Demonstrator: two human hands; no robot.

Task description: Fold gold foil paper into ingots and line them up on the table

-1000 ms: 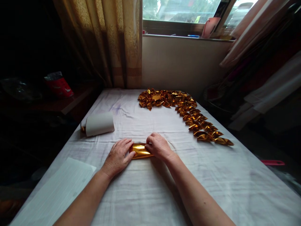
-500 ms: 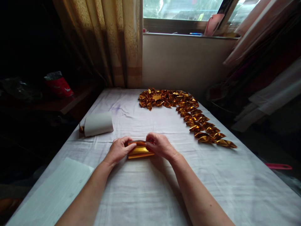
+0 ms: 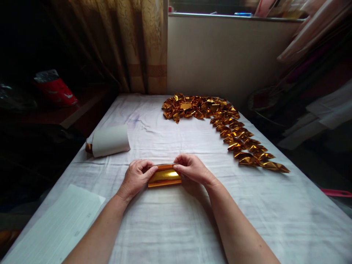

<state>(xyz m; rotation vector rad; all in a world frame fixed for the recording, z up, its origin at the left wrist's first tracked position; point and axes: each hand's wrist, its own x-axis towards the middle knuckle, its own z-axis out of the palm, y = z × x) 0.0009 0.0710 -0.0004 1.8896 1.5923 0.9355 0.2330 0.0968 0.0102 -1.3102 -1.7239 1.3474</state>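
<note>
A sheet of shiny gold foil paper point(image 3: 165, 176) lies curled between my two hands, just over the white cloth. My left hand point(image 3: 138, 177) pinches its upper left corner, thumb on top. At the upper right corner my right hand point(image 3: 192, 168) pinches the same sheet between thumb and fingers. The far edge is folded over in a narrow strip, and the near edge curls up. Beyond my right hand, folded gold foil pieces point(image 3: 203, 107) lie massed at the back, with two rows running toward the right edge.
A white paper roll point(image 3: 110, 141) with gold at its end lies at the left on the cloth-covered table point(image 3: 165, 231). A pale sheet point(image 3: 59, 223) rests at the front left. A red container point(image 3: 57, 92) stands on a dark side surface. Clothes point(image 3: 330, 106) hang at the right.
My right hand has shifted slightly outward, its thumb now flat on the foil's top edge, so more of the gold surface shows. The camera view has tilted downward.
</note>
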